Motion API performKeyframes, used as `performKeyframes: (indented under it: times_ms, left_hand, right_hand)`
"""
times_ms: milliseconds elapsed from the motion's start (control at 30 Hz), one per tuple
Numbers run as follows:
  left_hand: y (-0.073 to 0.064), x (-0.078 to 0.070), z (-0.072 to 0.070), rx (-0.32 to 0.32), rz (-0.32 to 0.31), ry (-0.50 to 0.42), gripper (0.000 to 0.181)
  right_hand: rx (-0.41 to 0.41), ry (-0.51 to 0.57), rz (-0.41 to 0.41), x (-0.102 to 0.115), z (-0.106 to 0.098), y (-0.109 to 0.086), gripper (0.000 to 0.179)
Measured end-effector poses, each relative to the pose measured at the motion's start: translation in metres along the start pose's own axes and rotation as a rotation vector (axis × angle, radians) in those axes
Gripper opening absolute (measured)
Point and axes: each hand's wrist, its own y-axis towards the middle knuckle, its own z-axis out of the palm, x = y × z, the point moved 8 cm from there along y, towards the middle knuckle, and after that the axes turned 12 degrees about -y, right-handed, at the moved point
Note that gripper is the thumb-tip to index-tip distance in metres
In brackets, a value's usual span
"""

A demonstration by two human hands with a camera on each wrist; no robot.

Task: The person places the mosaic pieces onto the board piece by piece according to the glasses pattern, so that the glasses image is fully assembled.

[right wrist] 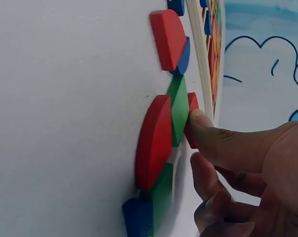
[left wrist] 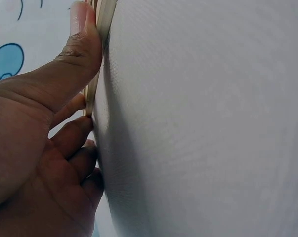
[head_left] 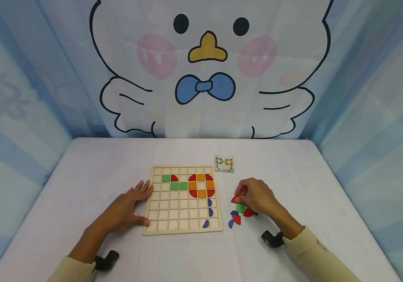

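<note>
A wooden grid board (head_left: 184, 213) lies flat on the table. Along its left edge rests my left hand (head_left: 125, 209), thumb near the front corner and fingers spread farther back; the left wrist view shows the thumb (left wrist: 82, 42) against the rim. Right of the board, my right hand (head_left: 258, 196) pinches a red quarter-circle piece (right wrist: 192, 118), thumb on its near face. Close beneath that hand lie a green square (head_left: 240, 208) and another red quarter-circle (head_left: 248, 212). The board carries green, orange, red and blue pieces in several cells.
Nearer me in the loose pile are a red quarter-circle (head_left: 236, 219) and a blue piece (head_left: 231, 223). A small pattern card (head_left: 224, 163) lies behind the board's right corner. A curtain with a cartoon figure (head_left: 205, 117) hangs behind the table.
</note>
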Motion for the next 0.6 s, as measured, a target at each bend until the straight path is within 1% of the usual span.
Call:
performKeyframes:
  times_ms: [167, 233, 333, 467, 600]
  left_hand:
    - [0.0, 0.0, 0.0, -0.004, 0.007, 0.004, 0.114]
    - [0.0, 0.0, 0.0, -0.006, 0.01, 0.003, 0.114]
    - [-0.001, -0.001, 0.0, -0.006, 0.009, 0.001, 0.114]
    - [-0.001, -0.001, -0.001, -0.007, 0.007, 0.001, 0.113]
    - [-0.001, -0.001, -0.001, -0.007, 0.007, 0.002, 0.113]
  right_hand:
    - [0.002, 0.023, -0.029, 0.008, -0.001, 0.003, 0.016]
    - [-0.011, 0.048, -0.042, 0.012, -0.002, 0.005, 0.016]
    - [-0.051, 0.089, -0.069, 0.019, -0.005, 0.008, 0.016]
    - [-0.09, 0.138, -0.108, 0.033, -0.008, 0.013, 0.015]
    - [-0.106, 0.172, -0.132, 0.051, -0.011, 0.018, 0.014]
